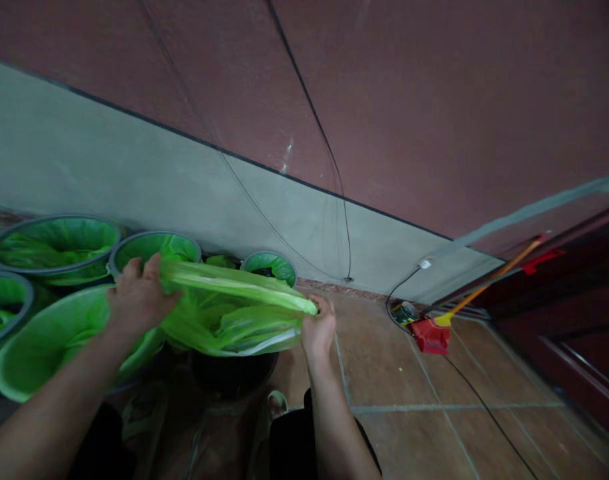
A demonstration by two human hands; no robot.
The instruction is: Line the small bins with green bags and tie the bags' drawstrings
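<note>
A thin green trash bag (234, 310) is stretched sideways between my hands, its mouth spread open and facing up. My left hand (141, 297) holds the bag's left edge, thumb pointing right along the plastic. At the opposite end, my right hand (318, 323) pinches the gathered rim with closed fingers. Directly below the bag stands a dark bin (234, 375), its upper part covered by the plastic. Close to my left forearm is a wide bin with a pale green liner over its rim (14, 373).
More lined bins stand at left: one large bin (54, 272), a second bin (115, 263) and a small bin (293, 267) by the wall. A red dustpan (431, 335), a broom with an orange handle (499, 273), a can (405, 313) and a black cable (489, 413) are at right.
</note>
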